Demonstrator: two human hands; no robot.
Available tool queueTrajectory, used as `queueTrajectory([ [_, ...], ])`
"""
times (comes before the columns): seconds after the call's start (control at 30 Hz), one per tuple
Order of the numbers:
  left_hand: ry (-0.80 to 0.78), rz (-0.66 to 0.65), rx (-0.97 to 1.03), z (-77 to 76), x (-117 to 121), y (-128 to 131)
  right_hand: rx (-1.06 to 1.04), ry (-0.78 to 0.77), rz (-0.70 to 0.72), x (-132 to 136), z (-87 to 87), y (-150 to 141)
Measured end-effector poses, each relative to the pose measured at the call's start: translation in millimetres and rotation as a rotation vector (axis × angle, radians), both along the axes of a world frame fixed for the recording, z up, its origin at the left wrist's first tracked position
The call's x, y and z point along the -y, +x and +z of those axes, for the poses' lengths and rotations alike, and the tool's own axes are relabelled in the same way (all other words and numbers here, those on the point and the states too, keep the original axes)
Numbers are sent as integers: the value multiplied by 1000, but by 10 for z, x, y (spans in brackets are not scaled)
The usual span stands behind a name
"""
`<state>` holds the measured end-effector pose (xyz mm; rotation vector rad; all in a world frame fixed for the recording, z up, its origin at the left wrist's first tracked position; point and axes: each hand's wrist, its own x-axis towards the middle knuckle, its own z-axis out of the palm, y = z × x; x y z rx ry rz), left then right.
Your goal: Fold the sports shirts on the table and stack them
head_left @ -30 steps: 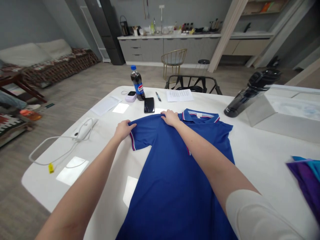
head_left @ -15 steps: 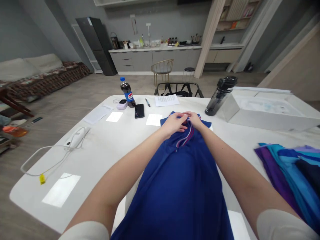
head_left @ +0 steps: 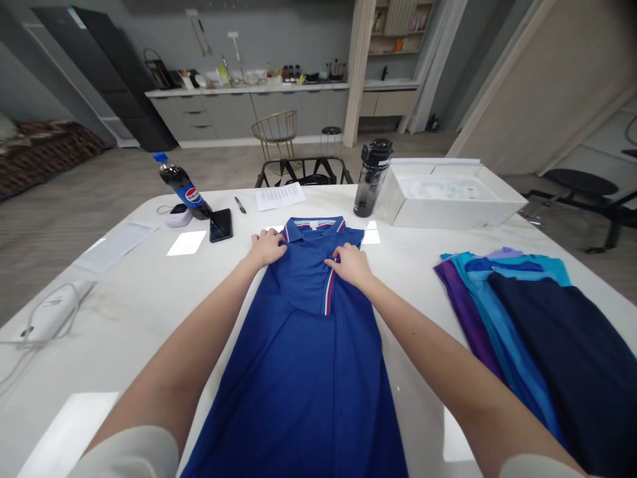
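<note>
A royal blue polo shirt [head_left: 303, 358] lies flat on the white table [head_left: 149, 299], collar away from me, with its left sleeve folded in over the chest so the red, white and blue cuff stripe runs down the middle. My left hand [head_left: 267, 247] rests on the shoulder fold beside the collar, fingers curled on the cloth. My right hand [head_left: 351, 263] presses on the folded sleeve near the striped cuff, fingers pinched on its edge.
A stack of folded shirts [head_left: 537, 318] in purple, teal and navy lies to the right. Behind are a white open box [head_left: 450, 199], a dark water bottle [head_left: 369, 178], a paper sheet [head_left: 280, 196], pen, phone [head_left: 221, 224], cola bottle [head_left: 182, 186] and a corded device [head_left: 47, 317] at left.
The left sleeve, spread out a second ago, has been folded in over the chest. Both hands went to the collar together, then apart onto the folded edges. My view swung right.
</note>
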<state>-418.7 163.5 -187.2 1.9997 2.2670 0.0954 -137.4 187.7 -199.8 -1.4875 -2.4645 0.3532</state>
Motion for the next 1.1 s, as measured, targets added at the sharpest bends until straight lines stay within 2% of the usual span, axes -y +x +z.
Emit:
queueTrajectory([
  [0.1,93,0,180,16,-4,-162,-92,-59,0,-39,60,-20],
  [0.17,187,-7,372,72,-74,-216,-260,-131,-2,-95,172,12],
  [0.23,252,-13,495,145,-210,-189,-447,-191,-62,-189,316,63],
  [0.3,288,7,475,187,-382,-74,-546,-204,-197,-329,428,116],
  [0.37,291,49,355,159,-528,108,-520,-159,-357,-493,443,156],
  [0.43,290,93,230,71,-590,306,-412,-117,-465,-631,350,168],
  [0.5,334,132,129,-23,-539,469,-285,-117,-488,-690,200,160],
  [0.6,451,79,44,-62,-264,594,-146,-10,-410,-571,38,152],
  [0.67,471,-56,28,-14,22,616,-99,156,-323,-362,24,163],
  [0.73,415,-193,26,54,364,625,-69,243,-163,-80,55,186],
  [0.8,321,-251,20,107,731,646,-24,210,58,229,85,217],
  [0.87,224,-232,14,131,1091,685,41,149,202,511,93,252],
  [0.9,177,-216,17,135,1260,710,78,132,212,631,92,270],
  [0.97,97,-194,34,137,1572,771,150,134,142,823,95,303],
  [1.03,38,-166,46,146,1852,844,199,162,56,975,118,328],
  [1.1,11,-128,37,170,2117,929,204,205,39,1129,157,338],
])
